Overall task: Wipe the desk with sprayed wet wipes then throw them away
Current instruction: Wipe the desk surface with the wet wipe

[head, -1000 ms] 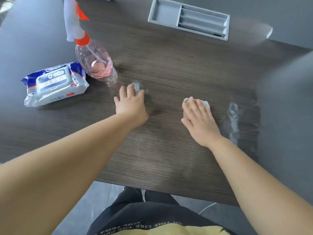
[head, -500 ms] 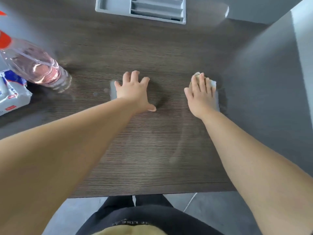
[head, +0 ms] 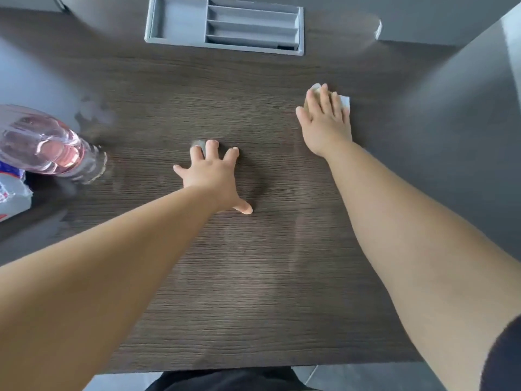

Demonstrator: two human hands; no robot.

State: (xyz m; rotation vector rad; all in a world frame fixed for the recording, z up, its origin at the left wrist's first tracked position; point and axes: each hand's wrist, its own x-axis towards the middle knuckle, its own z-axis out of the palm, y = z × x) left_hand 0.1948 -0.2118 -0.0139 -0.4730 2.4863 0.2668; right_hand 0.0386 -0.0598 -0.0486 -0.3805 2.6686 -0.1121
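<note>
Pressing two wet wipes flat to the desk [head: 253,277], one per hand. Left wipe [head: 198,143] sits nearer the person than the grey tray [head: 225,26], roughly below its left half; only a small greyish corner shows past the fingertips. Right wipe [head: 344,101] is also on the near side of the tray, just off its right end, w/ white edges peeking out beyond the fingers.

Handling, as a guess: the wipes look thin, limp, damp and v. light. They'll prob. cling to the wood and bunch or roll if pushed w/ fingertips only, so flat palm pressure suits wiping. For binning, scrunch each into a fist or pinch a free corner. No breakage risk, maybe drips.

Left hand [head: 211,176]: fingers splayed and straight, thumb out wide, palm down on its wipe, not gripping. Right hand [head: 327,119]: fingers straight and close together, flat on its wipe, nothing clenched.

Spray bottle [head: 48,148] w/ pink liquid stands well left of the tray, w/ the wipes pack [head: 11,198] beside it at the frame edge.
</note>
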